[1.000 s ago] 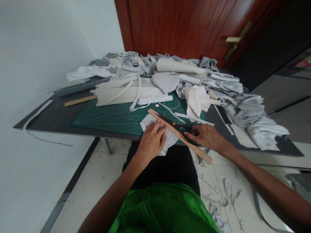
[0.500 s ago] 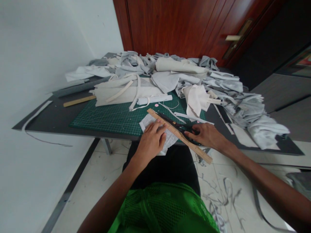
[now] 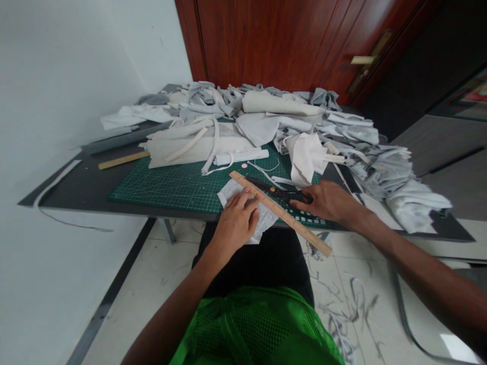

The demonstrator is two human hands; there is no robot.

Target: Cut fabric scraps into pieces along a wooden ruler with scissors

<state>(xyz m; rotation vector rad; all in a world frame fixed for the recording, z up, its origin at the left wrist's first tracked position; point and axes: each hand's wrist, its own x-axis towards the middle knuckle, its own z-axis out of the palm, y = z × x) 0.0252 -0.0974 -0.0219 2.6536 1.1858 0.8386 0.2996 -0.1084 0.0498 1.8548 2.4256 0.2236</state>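
Observation:
My left hand [image 3: 236,219] lies flat, fingers spread, on a small white patterned fabric piece [image 3: 262,219] at the near edge of the green cutting mat [image 3: 178,183]. A long wooden ruler [image 3: 281,213] runs diagonally over the fabric's right side and sticks out past the table edge. My right hand [image 3: 326,201] rests on the handles of black scissors [image 3: 272,188], which lie on the mat just beyond the ruler, blades pointing left.
A large heap of grey and cream fabric scraps [image 3: 289,121] covers the back and right of the dark table [image 3: 76,182]. A second wooden stick [image 3: 124,159] lies at the left. Fabric trimmings [image 3: 342,304] litter the tiled floor. A red-brown door [image 3: 289,45] stands behind.
My right hand with the scissors has shifted away from the ruler, further onto the mat. The left hand, fabric and ruler stay put.

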